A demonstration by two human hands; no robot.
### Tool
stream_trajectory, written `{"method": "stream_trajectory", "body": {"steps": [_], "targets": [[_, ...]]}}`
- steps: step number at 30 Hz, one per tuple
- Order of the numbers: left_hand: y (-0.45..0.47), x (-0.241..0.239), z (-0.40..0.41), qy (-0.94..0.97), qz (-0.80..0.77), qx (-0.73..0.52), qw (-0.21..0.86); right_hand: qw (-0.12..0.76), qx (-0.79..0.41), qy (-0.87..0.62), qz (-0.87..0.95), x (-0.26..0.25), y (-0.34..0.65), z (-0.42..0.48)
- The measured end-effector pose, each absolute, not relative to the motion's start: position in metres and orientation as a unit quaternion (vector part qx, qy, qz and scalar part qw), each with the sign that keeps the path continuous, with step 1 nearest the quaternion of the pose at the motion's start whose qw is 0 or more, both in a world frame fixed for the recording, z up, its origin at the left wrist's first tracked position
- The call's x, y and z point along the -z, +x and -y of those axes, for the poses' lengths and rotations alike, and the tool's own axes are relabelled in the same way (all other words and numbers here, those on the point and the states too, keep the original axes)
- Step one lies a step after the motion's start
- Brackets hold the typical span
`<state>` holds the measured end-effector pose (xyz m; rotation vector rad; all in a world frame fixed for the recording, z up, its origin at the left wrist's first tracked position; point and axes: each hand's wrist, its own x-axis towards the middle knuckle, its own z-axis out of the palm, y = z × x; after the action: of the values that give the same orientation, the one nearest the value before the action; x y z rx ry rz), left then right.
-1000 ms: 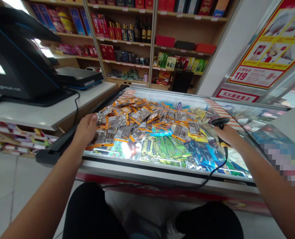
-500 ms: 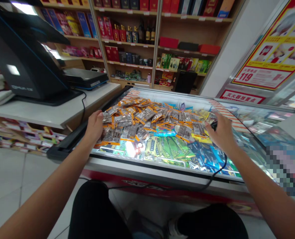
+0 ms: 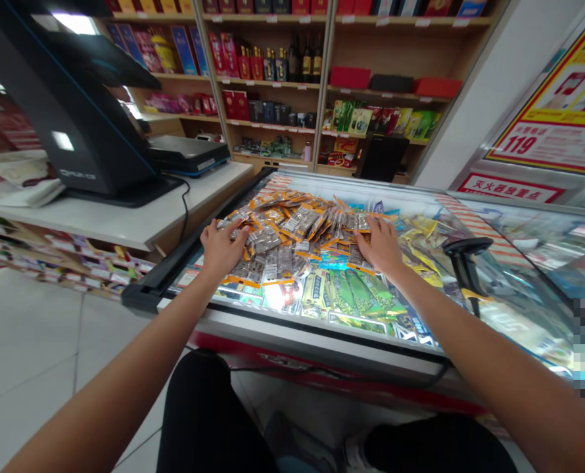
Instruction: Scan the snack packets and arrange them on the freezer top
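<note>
A heap of small orange-and-silver snack packets (image 3: 297, 230) lies on the glass lid of a chest freezer (image 3: 322, 328). My left hand (image 3: 222, 246) rests flat on the heap's left side, fingers spread over the packets. My right hand (image 3: 381, 244) lies flat on the heap's right side, fingers stretched out. A black barcode scanner (image 3: 465, 259) stands upright on the glass to the right of my right hand, its cable running down over the freezer's front edge.
A white counter (image 3: 119, 220) at left carries a black till screen (image 3: 70, 118) and a flat black device (image 3: 188, 154). Wooden shelves (image 3: 322, 85) of boxes and bottles line the back wall. A red-and-yellow poster (image 3: 559, 125) hangs at right. My knees show below.
My right hand let go of the scanner, which now stands on the glass, and moved left onto the packets. My left hand slid inward over the heap. The view shifted left.
</note>
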<state>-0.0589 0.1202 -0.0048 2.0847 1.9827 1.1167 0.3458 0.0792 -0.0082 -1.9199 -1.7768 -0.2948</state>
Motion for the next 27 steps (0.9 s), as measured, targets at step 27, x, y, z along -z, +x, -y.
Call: {"method": "stream_trajectory", "body": {"steps": [27], "targets": [[-0.05, -0.034, -0.083, 0.677, -0.373, -0.604, 0.196, 0.587, -0.109, -0.473, 0.648, -0.074, 0.294, -0.023]]}}
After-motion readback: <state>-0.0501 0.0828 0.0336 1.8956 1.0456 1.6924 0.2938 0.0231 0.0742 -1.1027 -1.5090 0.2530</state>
